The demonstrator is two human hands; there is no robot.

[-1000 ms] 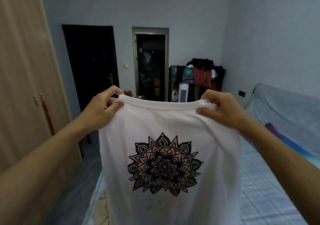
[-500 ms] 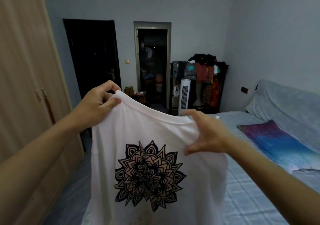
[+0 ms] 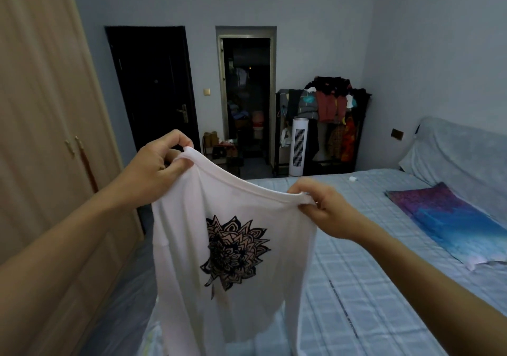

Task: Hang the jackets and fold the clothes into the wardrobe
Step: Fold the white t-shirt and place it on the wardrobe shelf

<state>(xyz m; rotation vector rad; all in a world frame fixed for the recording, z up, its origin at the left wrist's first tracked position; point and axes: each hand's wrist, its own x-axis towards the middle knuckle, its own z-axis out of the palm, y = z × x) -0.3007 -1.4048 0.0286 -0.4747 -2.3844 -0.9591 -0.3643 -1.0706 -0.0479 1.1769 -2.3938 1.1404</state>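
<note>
A white T-shirt (image 3: 186, 245) with a black mandala print hangs in the air in front of me, above the bed's near edge. My left hand (image 3: 153, 169) pinches its upper left corner, raised higher. My right hand (image 3: 326, 207) grips the upper right edge, lower down, so the top hem slopes down to the right. The shirt's bottom runs out of view. The beige wardrobe (image 3: 46, 136) stands at my left with both doors closed.
A bed (image 3: 370, 259) with a pale blue checked sheet fills the right side; a purple-blue cloth (image 3: 450, 224) lies on it. At the far wall stand a clothes rack (image 3: 329, 114), a white tower fan (image 3: 299, 147), a dark door and an open doorway.
My right hand let go of the shirt's top edge half a second ago and has taken hold of it again lower down. The shirt now hangs tilted, and my view has turned slightly left.
</note>
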